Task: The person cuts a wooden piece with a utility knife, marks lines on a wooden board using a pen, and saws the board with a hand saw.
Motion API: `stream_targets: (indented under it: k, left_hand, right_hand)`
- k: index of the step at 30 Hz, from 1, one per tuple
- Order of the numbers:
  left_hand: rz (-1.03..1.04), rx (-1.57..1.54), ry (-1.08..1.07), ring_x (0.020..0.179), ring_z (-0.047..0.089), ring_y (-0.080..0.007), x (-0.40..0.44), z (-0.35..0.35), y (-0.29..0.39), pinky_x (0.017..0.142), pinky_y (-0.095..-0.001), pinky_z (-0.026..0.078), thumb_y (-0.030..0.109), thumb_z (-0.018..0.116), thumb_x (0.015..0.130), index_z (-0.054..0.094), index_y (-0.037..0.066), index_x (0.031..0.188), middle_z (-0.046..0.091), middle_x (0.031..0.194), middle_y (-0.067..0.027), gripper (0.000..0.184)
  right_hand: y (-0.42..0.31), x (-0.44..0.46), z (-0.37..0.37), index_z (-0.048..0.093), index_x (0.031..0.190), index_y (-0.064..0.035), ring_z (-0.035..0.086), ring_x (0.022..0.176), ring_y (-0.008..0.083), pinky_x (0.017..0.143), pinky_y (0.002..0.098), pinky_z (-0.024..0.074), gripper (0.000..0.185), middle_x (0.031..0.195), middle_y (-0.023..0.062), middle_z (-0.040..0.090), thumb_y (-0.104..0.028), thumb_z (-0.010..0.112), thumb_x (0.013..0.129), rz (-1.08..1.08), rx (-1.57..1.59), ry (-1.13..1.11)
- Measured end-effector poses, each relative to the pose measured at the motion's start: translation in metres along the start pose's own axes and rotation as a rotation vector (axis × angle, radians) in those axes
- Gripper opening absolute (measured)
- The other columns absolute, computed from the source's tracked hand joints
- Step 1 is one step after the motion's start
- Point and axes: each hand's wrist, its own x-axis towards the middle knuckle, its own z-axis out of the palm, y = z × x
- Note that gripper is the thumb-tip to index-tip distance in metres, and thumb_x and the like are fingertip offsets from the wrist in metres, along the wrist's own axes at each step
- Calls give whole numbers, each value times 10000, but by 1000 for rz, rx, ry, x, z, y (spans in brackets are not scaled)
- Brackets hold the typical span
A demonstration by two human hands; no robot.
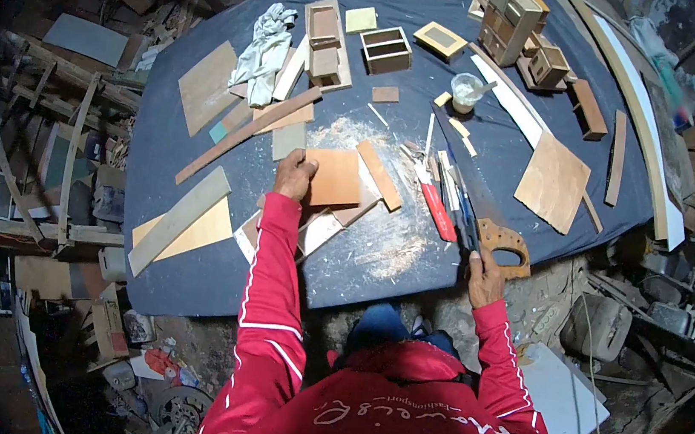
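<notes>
My left hand (pixel 292 176) grips the left edge of a thin, reddish-brown wooden board (pixel 336 178), thumb on top. The board lies over a pale wooden frame piece (pixel 322 230) near the table's front edge. At the front right, my right hand (pixel 484 281) is closed around the lower end of a slim dark tool (pixel 466 225) whose kind I cannot make out. Close beside that hand is a handsaw (pixel 503 239) with a wooden handle. A red utility knife (pixel 436 213) lies just left of the dark tool. A narrow wooden strip (pixel 379 176) rests right of the board.
Sawdust and shavings (pixel 390 256) cover the middle of the dark cloth (pixel 271 281). Further back are a white tub (pixel 465 93) with a stick in it, a small compartment box (pixel 386 51), a miniature cabinet (pixel 509 19) and a crumpled cloth (pixel 263 57). Loose boards surround these.
</notes>
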Motion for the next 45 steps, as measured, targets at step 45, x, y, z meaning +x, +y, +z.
stream_targets:
  k: [45]
  left_hand:
    - [-28, 312, 590, 648, 656, -268, -122, -118, -76, 624, -352, 531, 42, 751, 719, 644, 16, 868, 663, 714, -120, 185]
  right_hand:
    - [-30, 103, 5, 636, 1172, -14, 552, 1019, 411, 910, 463, 448, 343, 1074, 236, 562, -172, 615, 868, -353, -433, 166]
